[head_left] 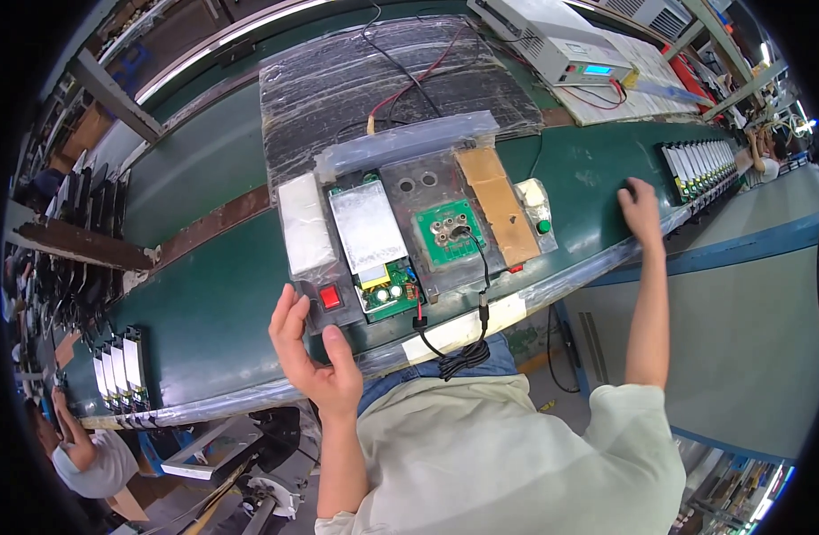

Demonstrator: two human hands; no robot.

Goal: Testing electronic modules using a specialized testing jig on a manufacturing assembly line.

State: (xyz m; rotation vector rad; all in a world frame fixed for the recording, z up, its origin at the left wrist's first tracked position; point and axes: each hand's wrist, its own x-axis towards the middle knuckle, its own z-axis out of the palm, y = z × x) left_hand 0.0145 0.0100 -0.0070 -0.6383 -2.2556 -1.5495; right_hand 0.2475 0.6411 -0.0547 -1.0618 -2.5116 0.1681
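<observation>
My left hand (316, 357) is held with thumb and fingers apart beside a red rocker switch (330, 296) on the near left corner of a test fixture; nothing is in it. A power supply board (371, 236) with a silver metal cover lies in the fixture, its bare components toward me. From its near end a black cable (466, 357) hangs coiled over the bench edge, joined by a plug to a lead from a small green circuit board (447, 234). Out to the right, my right hand (641, 210) is at the bench surface, loosely curved and holding nothing.
A row of similar power supply boards (699, 168) stands at the right, and several more (121, 370) at the left. Behind the fixture sits a bench instrument (561, 45) with a lit display. Wires cross a dark mat (338, 80). Other people work at both ends.
</observation>
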